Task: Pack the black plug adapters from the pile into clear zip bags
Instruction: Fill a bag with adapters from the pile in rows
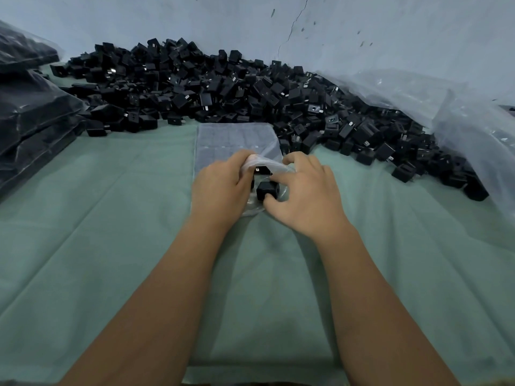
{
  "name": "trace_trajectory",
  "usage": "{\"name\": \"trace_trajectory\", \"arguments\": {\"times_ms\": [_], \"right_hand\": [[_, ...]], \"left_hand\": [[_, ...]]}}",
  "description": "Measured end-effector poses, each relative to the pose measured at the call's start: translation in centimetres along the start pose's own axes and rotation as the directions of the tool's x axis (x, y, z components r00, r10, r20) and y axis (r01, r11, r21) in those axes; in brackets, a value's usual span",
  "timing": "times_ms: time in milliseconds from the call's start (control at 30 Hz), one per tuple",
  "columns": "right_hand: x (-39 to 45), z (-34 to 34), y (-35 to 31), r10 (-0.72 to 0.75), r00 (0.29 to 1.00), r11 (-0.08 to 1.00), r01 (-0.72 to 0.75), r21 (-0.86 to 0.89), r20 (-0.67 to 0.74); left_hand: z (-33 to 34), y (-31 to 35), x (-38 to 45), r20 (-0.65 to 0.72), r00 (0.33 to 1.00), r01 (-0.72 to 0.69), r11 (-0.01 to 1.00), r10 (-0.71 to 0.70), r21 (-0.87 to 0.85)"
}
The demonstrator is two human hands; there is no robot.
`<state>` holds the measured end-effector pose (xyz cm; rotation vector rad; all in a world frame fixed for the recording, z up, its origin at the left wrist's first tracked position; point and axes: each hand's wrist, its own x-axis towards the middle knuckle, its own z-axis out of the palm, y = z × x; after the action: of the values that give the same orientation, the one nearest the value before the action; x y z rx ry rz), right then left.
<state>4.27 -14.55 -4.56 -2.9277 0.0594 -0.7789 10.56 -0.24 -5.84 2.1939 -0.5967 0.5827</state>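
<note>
A big pile of black plug adapters [223, 87] stretches along the wall at the back of the green cloth. In front of it lies a stack of clear zip bags [237, 137]. My left hand [220, 188] pinches the raised mouth of the top bag [267, 162] and holds it up. My right hand [303, 193] grips one black adapter [266, 189] between thumb and fingers at the bag's opening. Another adapter [262, 170] shows dark under the lifted plastic, partly hidden.
Filled bags of adapters [30, 112] are stacked at the left edge. A large crumpled clear plastic sheet [434, 107] lies over the pile's right end. The green cloth [111, 218] covers the work surface around my arms.
</note>
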Motion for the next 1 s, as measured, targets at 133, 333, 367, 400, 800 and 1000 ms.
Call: {"name": "trace_trajectory", "arguments": {"times_ms": [133, 333, 367, 400, 800, 1000], "right_hand": [[0.2, 0.1, -0.3, 0.019, 0.999, 0.999, -0.018, -0.03, 0.03], [0.5, 0.4, -0.1, 0.011, 0.999, 0.997, -0.014, 0.073, 0.039], [0.4, 0.6, -0.1, 0.021, 0.998, 0.999, -0.024, 0.049, 0.061], [0.4, 0.8, -0.1, 0.036, 0.996, 0.999, -0.037, 0.02, 0.086], [0.6, 0.6, -1.3, 0.178, 0.981, 0.982, -0.182, 0.052, 0.081], [0.6, 0.1, -0.8, 0.292, 0.952, 0.931, -0.306, 0.199, 0.096]], "left_hand": [[0.0, -0.2, 0.0, -0.008, 1.0, -0.009, 1.0, 0.009, -0.006], [-0.1, -0.1, 0.1, 0.0, 1.0, 0.013, 1.0, -0.013, -0.015], [-0.1, -0.1, 0.1, 0.003, 1.0, 0.014, 1.0, -0.014, -0.012], [0.0, -0.1, 0.1, 0.007, 1.0, 0.012, 1.0, -0.012, -0.002], [-0.1, 0.3, 0.2, 0.016, 0.999, 0.031, 0.999, -0.032, 0.035], [-0.5, 0.5, 0.2, 0.091, 0.996, -0.005, 0.998, -0.001, 0.068]]}}
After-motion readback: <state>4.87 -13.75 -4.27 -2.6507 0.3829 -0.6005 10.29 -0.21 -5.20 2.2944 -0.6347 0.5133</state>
